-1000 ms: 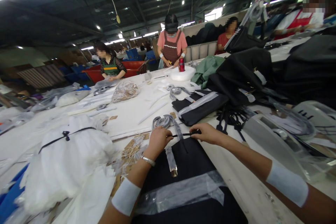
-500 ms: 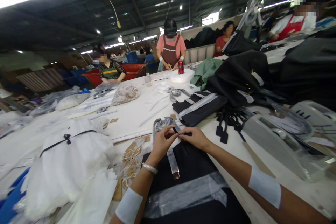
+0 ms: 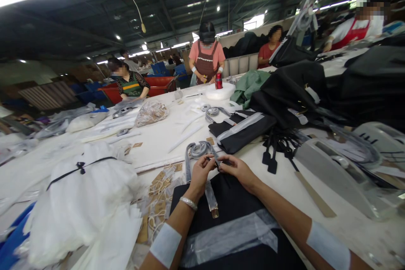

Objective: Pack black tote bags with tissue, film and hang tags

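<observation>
A black bag (image 3: 228, 196) lies flat on the table in front of me, with clear film across its lower part. A film-wrapped strap with a gold metal end (image 3: 211, 202) rests on its upper middle. At the bag's far edge my left hand (image 3: 201, 172) and my right hand (image 3: 238, 169) meet, both closed in a pinch on a narrow black strap (image 3: 217, 163). Its far end and exact fastening are hidden by my fingers. Just beyond my hands sits a coiled, wrapped grey strap (image 3: 198, 149).
White sheet packing (image 3: 91, 194) tied with black cord is piled at left, beside tan hang tags (image 3: 160, 190) with strings. Another black bag (image 3: 242, 128), black tag straps (image 3: 270, 156) and a grey tape dispenser (image 3: 335, 173) are at right. Co-workers (image 3: 207, 57) stand across the table.
My hands have come slightly closer together and lower, and the black strap between them is now bent. The view has shifted a little.
</observation>
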`<state>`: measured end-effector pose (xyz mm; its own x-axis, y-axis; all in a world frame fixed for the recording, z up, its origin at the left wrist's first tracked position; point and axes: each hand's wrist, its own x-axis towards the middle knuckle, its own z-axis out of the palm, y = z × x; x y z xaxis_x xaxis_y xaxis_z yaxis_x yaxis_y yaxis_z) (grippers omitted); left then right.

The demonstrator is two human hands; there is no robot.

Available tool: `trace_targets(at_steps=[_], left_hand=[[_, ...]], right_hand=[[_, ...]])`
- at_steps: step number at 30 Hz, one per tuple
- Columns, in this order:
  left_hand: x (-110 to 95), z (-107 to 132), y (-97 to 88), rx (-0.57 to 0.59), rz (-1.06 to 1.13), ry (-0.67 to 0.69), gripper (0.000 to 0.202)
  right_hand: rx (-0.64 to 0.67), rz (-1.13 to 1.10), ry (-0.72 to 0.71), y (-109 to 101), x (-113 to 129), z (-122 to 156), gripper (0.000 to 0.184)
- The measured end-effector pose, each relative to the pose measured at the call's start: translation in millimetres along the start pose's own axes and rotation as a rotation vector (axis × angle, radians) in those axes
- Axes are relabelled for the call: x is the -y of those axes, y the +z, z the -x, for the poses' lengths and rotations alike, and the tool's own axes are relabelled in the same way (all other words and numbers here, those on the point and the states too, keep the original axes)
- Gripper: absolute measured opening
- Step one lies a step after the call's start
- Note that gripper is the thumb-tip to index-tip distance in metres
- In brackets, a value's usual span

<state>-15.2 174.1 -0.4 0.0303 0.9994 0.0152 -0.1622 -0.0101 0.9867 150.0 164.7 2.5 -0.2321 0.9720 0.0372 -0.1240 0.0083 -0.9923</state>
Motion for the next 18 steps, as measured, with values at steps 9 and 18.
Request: trace_targets(at_steps=[9, 18], left_hand=[[3.6, 1.9, 0.0, 0.007, -0.042, 0.025, 0.036], [-5.3, 9.6, 8.7, 0.166, -0.161, 0.091, 0.029]], right_hand=[[-0.201, 0.149, -0.079, -7.5, -17.6, 6.6, 0.035], [-0.263, 0.299, -0.181, -8.0, -17.8, 8.0, 0.034]])
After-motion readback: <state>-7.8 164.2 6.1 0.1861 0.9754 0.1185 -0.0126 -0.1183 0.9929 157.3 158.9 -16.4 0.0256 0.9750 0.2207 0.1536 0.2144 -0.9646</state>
